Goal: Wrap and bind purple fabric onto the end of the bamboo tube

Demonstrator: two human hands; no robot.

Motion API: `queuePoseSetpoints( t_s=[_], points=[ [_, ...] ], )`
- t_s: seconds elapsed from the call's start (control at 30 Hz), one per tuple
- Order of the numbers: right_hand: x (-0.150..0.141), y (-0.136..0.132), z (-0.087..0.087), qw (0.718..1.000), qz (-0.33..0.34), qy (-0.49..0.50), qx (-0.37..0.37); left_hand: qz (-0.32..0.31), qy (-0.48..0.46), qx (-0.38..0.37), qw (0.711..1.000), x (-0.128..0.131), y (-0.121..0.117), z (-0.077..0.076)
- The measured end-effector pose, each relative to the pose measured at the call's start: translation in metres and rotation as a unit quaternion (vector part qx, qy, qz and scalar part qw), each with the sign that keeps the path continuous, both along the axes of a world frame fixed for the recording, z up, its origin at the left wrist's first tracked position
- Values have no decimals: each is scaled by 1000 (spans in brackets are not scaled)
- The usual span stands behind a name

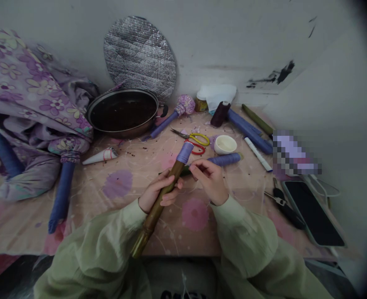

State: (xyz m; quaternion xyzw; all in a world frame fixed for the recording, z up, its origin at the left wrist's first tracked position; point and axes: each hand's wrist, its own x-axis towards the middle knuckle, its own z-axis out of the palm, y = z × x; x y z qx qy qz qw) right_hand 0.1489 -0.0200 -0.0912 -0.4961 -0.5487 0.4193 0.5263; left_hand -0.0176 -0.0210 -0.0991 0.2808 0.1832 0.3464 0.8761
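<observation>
My left hand [163, 189] is wrapped round a brownish-green bamboo stick [154, 214], which slants up and away to the right. Purple thread winding [185, 153] covers its upper end. Just right of the stick, my right hand [210, 178] is closed in a pinch; what its fingertips hold, if anything, is too small to make out. A dark green piece [186, 170] shows behind the stick, partly hidden, close to those fingertips. Beyond the right hand lies a purple thread spool [225, 159]. Scissors [191, 136] with yellow and red handles lie past the stick's wrapped end.
Behind stand a dark pan [124, 132], a white bowl [226, 145] and a dark thread cone [221, 114]. At right are a marker [258, 154], wrapped sticks [248, 131], a phone [313, 214] and keys [280, 201]. Floral cloth [37, 91] and a white cone [101, 155] sit left.
</observation>
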Motion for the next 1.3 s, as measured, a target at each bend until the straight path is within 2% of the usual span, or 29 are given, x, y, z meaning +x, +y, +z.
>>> queuePoseSetpoints(
  t_s=[0.3,0.57,0.8,0.97,1.3],
  points=[
    [0,2,-3,1000,-3,9,-5,-5,-17,-6,1000,0,0,-3],
    [-1,1,-1,1000,11,-1,-16,65,19,-74,995,7,-3,0],
    [1,2,0,1000,-9,2,-6,90,80,-21,993,4,0,-5],
    [1,1,2,1000,-19,3,-13,91,108,15,990,3,1,-1],
    [2,0,2,1000,-9,-16,-17,95,75,-43,992,6,-6,4]
  ],
)
